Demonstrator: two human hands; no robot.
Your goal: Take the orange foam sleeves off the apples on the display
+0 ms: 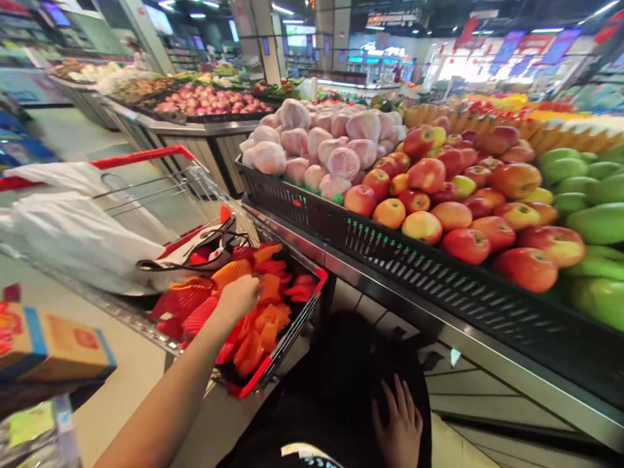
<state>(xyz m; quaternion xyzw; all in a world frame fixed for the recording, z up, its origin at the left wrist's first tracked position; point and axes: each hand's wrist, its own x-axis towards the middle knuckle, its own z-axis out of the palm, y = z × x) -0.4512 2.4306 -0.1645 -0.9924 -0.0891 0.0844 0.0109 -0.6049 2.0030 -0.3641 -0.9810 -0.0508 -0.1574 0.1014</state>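
Note:
My left hand point(240, 296) reaches into a black basket with red trim point(273, 364) that sits in a shopping cart point(146, 156). Its fingers are curled into a heap of red and orange foam fruit nets point(253, 331); whether they grip one I cannot make out. My right hand point(398, 422) lies flat with fingers spread on dark clothing at the bottom of the view, holding nothing. Just right of the basket rises a black produce stand point(439, 286) piled with red and yellow apples point(453, 214).
White plastic bags point(78, 234) fill the cart's rear. Wrapped pale fruit point(316, 146) and green mangoes point(595, 221) flank the apples. Boxed goods point(49, 344) sit at lower left. More produce counters point(205, 104) stand across the aisle behind.

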